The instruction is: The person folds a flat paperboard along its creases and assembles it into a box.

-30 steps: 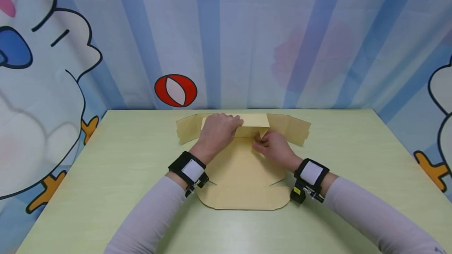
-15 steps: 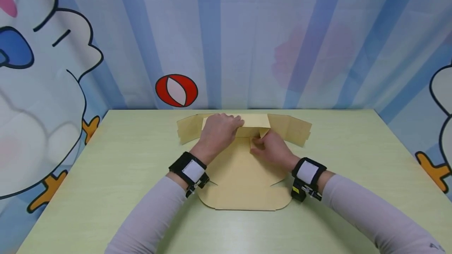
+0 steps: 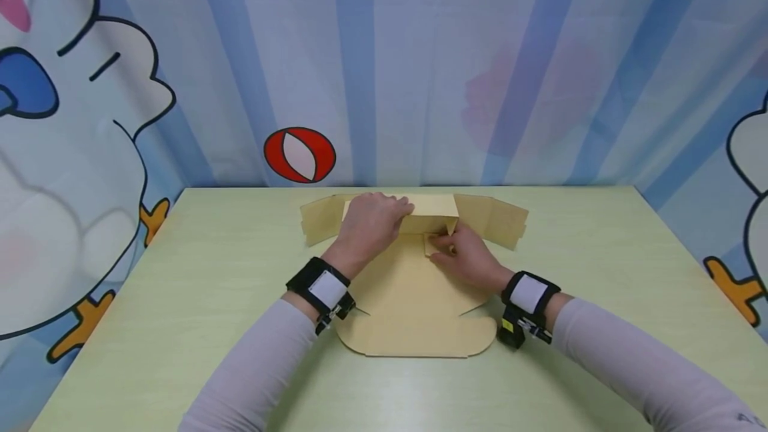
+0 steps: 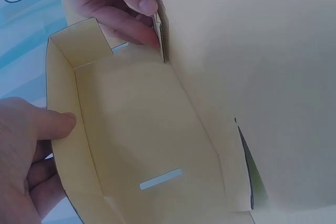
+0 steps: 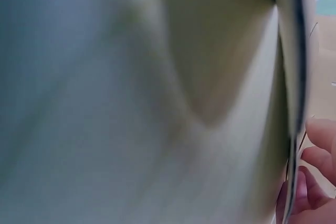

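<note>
A partly folded cardboard box [image 3: 414, 312] lies on the table, its near panel flat and its far wall standing with a folded-over top edge [image 3: 435, 205]. My left hand [image 3: 372, 219] grips that top edge; in the left wrist view the thumb [image 4: 63, 124] lies over the folded strip. My right hand [image 3: 468, 255] pinches a small flap [image 3: 429, 245] at the right of the wall's foot, between thumb and fingers. In the left wrist view a narrow slot [image 4: 160, 179] shows in the wall. The right wrist view is mostly filled by blurred cardboard, with fingertips [image 5: 317, 161] at its right edge.
Side flaps [image 3: 321, 219] spread out to the left and right of the far wall. The pale table [image 3: 228, 252] ends at a striped curtain [image 3: 408, 85] just behind the box. Each wrist wears a black strap [image 3: 318, 289] with a small camera.
My right hand shifts slightly, first left and then back right, and its small flap shows more plainly. My left hand stays on the top edge.
</note>
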The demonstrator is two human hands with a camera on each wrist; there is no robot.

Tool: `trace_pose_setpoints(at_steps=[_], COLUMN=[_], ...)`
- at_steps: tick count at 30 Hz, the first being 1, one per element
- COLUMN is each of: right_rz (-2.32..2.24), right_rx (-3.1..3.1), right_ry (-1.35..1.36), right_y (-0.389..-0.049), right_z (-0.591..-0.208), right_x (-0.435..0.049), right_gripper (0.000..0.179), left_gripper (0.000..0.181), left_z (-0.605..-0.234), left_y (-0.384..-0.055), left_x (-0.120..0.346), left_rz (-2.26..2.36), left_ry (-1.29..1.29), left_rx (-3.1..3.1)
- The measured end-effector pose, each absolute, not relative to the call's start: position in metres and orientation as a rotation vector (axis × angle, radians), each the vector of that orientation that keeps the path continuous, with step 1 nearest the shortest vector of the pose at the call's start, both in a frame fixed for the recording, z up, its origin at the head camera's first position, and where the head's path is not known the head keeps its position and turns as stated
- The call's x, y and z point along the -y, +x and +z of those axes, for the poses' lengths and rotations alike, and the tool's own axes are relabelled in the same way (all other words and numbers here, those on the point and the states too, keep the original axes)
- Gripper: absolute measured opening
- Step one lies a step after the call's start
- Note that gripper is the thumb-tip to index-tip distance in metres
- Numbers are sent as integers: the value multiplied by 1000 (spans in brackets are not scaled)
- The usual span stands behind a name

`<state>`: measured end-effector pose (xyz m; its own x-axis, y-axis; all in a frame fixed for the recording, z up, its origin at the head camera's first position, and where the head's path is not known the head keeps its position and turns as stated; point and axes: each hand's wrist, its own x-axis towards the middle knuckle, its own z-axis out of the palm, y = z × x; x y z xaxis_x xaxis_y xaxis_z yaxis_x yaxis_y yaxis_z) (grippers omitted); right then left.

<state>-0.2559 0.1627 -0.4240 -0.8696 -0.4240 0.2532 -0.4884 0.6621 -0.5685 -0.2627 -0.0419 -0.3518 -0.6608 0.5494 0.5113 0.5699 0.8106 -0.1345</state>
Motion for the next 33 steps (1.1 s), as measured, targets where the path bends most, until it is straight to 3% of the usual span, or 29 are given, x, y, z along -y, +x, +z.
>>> trace_pose_setpoints(at_steps=[6, 17, 26, 33], right_rz=[1163, 1725, 1740, 1311], right_rx=[2823, 2916, 2898, 2888], right_ry=[757, 497, 493, 583], right_y=[-252, -253, -253, -257], right_z=[-420, -416, -407, -378], right_x=[-176, -202, -208, -218], right_gripper=[42, 42, 42, 37], left_gripper=[20, 19, 20, 20], left_z=[-351, -351, -352, -351], left_y=[-263, -262, -263, -263], left_x=[42, 43, 43, 43], left_rz=[-88, -108, -114, -118], left_ry=[-830, -830, -825, -831], left_rx=[2445, 2458, 2481, 2486])
